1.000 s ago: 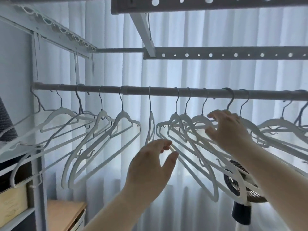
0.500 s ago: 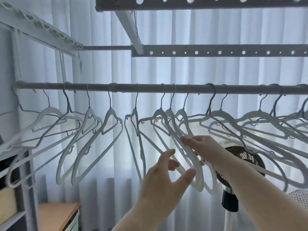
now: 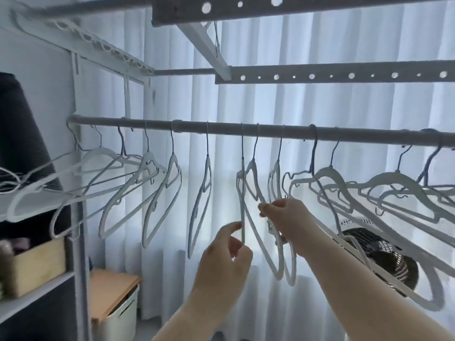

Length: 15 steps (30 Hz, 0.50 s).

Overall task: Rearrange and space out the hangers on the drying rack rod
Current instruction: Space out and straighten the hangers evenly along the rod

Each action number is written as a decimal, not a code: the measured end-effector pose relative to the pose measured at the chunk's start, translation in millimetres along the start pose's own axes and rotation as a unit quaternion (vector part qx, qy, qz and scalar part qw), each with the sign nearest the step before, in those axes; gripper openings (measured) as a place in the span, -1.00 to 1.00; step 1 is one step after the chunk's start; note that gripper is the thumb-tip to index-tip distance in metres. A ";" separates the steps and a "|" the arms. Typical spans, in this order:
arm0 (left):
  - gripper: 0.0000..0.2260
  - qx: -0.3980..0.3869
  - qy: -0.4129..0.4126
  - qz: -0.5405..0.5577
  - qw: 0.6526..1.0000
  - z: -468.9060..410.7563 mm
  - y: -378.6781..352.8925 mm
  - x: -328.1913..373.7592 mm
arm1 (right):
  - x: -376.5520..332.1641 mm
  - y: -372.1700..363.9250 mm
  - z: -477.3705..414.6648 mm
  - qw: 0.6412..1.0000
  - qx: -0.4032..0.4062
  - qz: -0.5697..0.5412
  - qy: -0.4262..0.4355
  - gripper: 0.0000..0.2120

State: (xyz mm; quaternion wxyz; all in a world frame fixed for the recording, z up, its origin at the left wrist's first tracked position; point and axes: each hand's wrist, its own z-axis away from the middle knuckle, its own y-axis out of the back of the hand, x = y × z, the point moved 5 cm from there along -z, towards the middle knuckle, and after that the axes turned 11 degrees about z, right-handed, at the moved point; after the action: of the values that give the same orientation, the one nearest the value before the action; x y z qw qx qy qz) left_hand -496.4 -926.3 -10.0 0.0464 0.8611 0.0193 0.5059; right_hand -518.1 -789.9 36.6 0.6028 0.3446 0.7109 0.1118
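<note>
Now the left hand pinches with thumb and forefinger the lower edge of a thin hanger, which hangs edge-on near the middle of the rod. The right hand has its grip closed in a pinch on the arm of the next hanger, just beside. Both hooks sit on the rod, close together, and a third hanger hangs so near that I cannot tell if it touches them. I think the main danger is that both grips are low on the frames, well away from the hooks. A sideways pull can make a hanger swing and not slide, and then the hook can twist and jump off the rod. The second danger is tangling. The crowded hangers on the right overlap one another, so a notch or a lower bar may catch a neighbour and drag it along. A hanger that falls could hit the fan lower at the right. Toward the left, a hook may also stick at the joint of the rod.
</note>
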 end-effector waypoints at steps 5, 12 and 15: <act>-0.75 0.065 -0.003 -0.073 0.995 -7.1 3.1 7.1 | 10.0 14.6 -6.5 0.999 -0.013 0.049 0.015 -0.88; -0.84 0.105 -0.015 -0.172 0.979 -16.2 20.4 8.9 | 18.0 29.0 -11.3 0.993 0.009 0.099 0.055 -0.77; -0.84 0.125 -0.009 -0.186 0.974 -17.9 29.3 9.1 | 18.8 31.9 -9.5 0.991 0.007 0.118 0.062 -0.80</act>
State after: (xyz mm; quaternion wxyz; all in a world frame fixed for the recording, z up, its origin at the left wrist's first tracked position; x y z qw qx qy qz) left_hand -508.0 -953.7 9.5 0.0315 0.8458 0.2421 0.4744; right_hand -516.4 -752.1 42.6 0.5375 0.4229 0.7021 0.1981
